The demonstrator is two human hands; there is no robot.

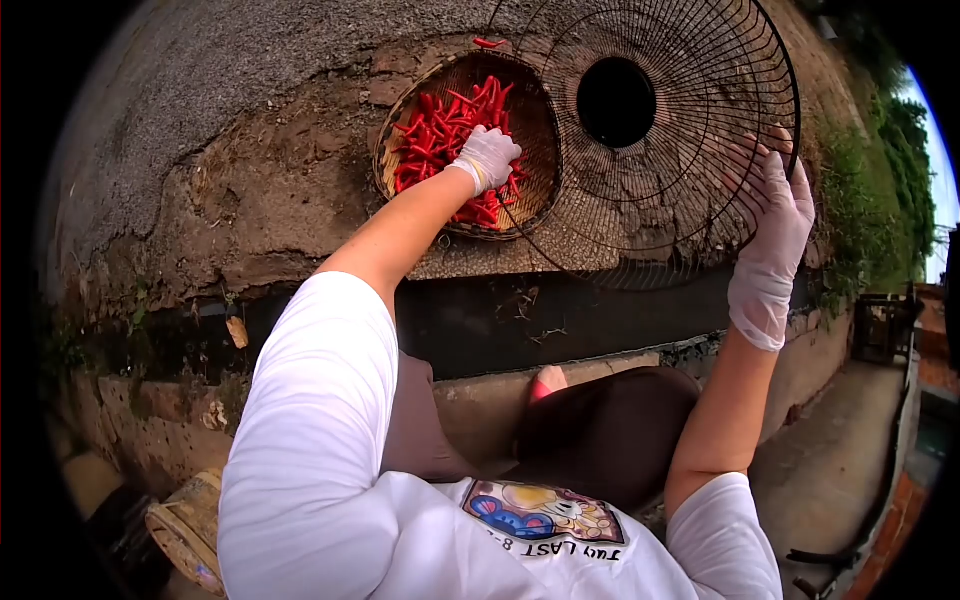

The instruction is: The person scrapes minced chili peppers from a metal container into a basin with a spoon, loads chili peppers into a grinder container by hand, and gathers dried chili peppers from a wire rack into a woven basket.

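Note:
My left hand (487, 158), in a pale thin glove, is down on the red chillies (440, 135) in a round woven basket (542, 130). Its fingers are curled in, and what they hold, if anything, is hidden. A black wire fan guard (690, 130) with a dark round centre tilts beside the basket, its edge overlapping the basket's right side. My right hand (785, 205), also gloved, grips the guard's right rim. The thumb lies on the near side, and fingers show through the wires.
A single chilli (488, 43) lies outside the basket at its far edge. The basket rests on rough, cracked ground (270, 190). Between it and my knees runs a dark channel (480, 310). Grass (865, 200) grows at the right, and a worn bucket (190, 530) stands at lower left.

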